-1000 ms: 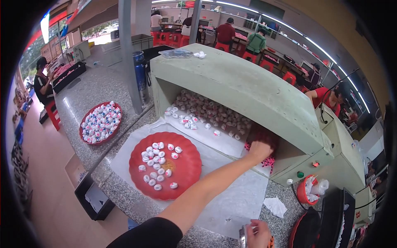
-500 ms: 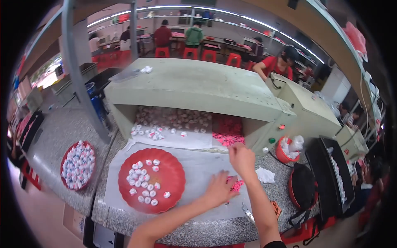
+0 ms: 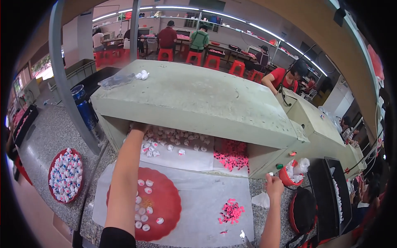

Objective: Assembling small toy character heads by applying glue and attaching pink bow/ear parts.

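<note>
My left arm crosses the red scalloped tray (image 3: 170, 206). My left hand (image 3: 139, 126) is inside the opening of the pale green metal box (image 3: 194, 89), by the small white rounded pieces (image 3: 155, 145); the box's lip hides its fingers. On the right, my right hand (image 3: 274, 187) is closed beside the box's control side. Its fingertips are right by a small white knob (image 3: 271, 174), below a green button (image 3: 280, 166); whether they grip it is unclear. A loose heap of small pink and black pieces (image 3: 231, 211) lies on the white sheet (image 3: 198, 194) between my arms.
More pink pieces (image 3: 231, 155) lie inside the box. A red bowl (image 3: 66, 175) of white-and-blue pieces stands at left. Near my right hand are a red bucket (image 3: 288, 177) with white bags, crumpled tissue (image 3: 261, 200) and a black bag (image 3: 304, 211). A person in red (image 3: 283, 78) works beyond.
My left hand has left the pink heap and gone into the box. My right hand has moved right, toward the white knob. The view has shifted.
</note>
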Action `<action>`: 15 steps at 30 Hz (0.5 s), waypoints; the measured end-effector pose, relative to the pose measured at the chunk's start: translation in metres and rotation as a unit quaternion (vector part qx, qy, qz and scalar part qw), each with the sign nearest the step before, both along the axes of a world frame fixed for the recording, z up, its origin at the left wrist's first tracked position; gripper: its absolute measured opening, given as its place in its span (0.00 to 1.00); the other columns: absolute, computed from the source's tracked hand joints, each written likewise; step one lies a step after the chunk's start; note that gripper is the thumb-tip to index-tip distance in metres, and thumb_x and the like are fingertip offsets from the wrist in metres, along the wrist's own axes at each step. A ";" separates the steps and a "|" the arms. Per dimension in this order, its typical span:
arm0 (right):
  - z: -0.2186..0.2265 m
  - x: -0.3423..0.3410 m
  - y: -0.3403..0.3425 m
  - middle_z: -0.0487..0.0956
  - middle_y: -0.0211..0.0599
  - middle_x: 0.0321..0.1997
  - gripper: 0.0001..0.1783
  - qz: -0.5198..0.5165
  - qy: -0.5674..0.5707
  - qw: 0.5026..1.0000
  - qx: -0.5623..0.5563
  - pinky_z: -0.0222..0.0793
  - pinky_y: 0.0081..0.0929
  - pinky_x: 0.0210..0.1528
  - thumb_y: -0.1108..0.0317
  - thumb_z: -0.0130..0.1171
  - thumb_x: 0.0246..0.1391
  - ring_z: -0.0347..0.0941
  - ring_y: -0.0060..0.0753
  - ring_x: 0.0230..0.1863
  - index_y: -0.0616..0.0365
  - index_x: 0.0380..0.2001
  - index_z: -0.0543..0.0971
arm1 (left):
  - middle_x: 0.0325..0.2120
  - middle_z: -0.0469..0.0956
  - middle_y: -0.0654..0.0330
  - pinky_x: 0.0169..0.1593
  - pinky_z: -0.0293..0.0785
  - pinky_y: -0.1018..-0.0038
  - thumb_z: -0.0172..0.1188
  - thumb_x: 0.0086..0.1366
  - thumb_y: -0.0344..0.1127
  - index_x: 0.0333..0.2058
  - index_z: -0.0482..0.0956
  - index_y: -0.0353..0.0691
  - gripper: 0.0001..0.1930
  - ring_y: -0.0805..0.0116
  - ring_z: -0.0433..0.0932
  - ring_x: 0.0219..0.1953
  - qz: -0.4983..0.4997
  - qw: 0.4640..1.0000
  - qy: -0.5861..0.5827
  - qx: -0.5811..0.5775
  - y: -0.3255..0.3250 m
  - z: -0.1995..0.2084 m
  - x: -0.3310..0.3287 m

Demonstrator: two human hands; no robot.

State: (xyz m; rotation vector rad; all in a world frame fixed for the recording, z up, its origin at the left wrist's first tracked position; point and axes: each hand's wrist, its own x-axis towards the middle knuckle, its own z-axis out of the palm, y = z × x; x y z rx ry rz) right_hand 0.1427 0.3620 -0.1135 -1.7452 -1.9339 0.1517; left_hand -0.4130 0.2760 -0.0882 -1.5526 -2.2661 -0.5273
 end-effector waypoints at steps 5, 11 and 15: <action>0.009 -0.003 0.001 0.76 0.38 0.15 0.23 0.001 0.078 0.996 -0.040 0.67 0.26 0.21 0.52 0.53 0.51 0.73 0.28 0.15 0.66 0.22 0.77 | 0.44 0.72 0.51 0.52 0.60 0.59 0.45 0.58 0.53 0.43 0.74 0.41 0.24 0.53 0.68 0.48 -0.049 0.999 -0.016 -0.012 -0.002 0.002 0.010; 0.017 0.003 0.007 0.73 0.35 0.13 0.22 0.001 0.201 0.970 -0.137 0.62 0.21 0.15 0.55 0.52 0.52 0.68 0.22 0.12 0.65 0.20 0.75 | 0.41 0.74 0.53 0.51 0.61 0.59 0.46 0.58 0.53 0.40 0.75 0.41 0.23 0.53 0.69 0.46 -0.088 0.996 -0.027 0.008 0.004 -0.014 0.046; 0.019 0.011 0.009 0.72 0.34 0.13 0.21 0.001 0.209 0.967 -0.147 0.60 0.20 0.13 0.54 0.51 0.54 0.66 0.22 0.11 0.64 0.21 0.74 | 0.45 0.71 0.54 0.51 0.61 0.60 0.44 0.59 0.54 0.40 0.75 0.43 0.23 0.54 0.67 0.48 -0.099 0.994 0.023 -0.037 -0.017 0.013 0.100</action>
